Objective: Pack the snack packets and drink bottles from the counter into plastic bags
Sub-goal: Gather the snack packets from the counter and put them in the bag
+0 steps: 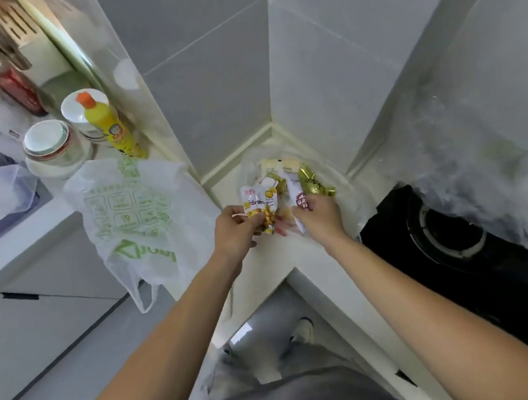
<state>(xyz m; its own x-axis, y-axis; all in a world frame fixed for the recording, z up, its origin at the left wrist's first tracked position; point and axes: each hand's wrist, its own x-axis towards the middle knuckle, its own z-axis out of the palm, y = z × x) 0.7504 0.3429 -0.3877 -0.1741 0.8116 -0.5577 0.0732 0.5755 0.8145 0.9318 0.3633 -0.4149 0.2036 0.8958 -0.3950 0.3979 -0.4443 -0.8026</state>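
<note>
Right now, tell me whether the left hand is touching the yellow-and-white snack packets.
Touching. The head view shows the left hand with its fingers curled round the lower ends of the yellow-and-white snack packets, gripping them above the counter.

Green print on the plastic bag (128,216) and red characters on the snack packets (259,200), all illegible.

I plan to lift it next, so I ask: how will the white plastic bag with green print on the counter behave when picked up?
The white plastic bag is probably floppy: it lies crumpled, one handle hanging over the counter edge. It looks thin and translucent, so likely very light. It seems flat and empty, so its mouth may need two hands, and both the left hand and right hand hold snack packets.
</note>
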